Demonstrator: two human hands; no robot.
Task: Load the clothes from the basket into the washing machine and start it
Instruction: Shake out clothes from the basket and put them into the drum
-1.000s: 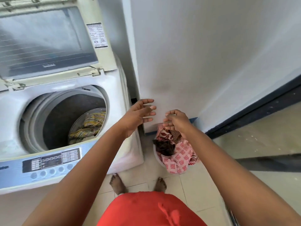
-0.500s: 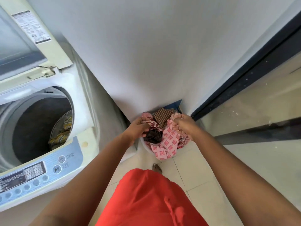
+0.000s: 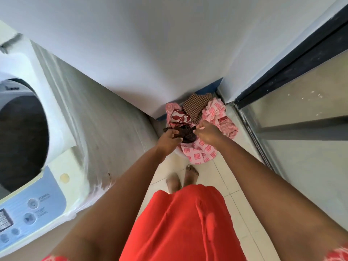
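A white basket [image 3: 178,154] stands on the floor in the corner, heaped with clothes: pink patterned cloth [image 3: 199,155], a brown checked piece [image 3: 195,103] and a red-and-white one [image 3: 178,114]. My left hand [image 3: 169,141] and my right hand [image 3: 208,133] both grip a dark maroon garment [image 3: 185,133] on top of the heap, one at each end. The top-loading washing machine [image 3: 62,132] is at the left with its drum [image 3: 20,136] open; its inside is dark and blurred. The control panel [image 3: 32,210] faces me at lower left.
White walls meet behind the basket. A dark-framed glass door [image 3: 293,113] runs along the right. My bare feet [image 3: 181,178] and red skirt [image 3: 180,227] are on the pale tiled floor [image 3: 243,204] just short of the basket.
My view swung right and down from the machine to the basket. Both hands dropped onto the heap and took hold of the dark maroon garment.
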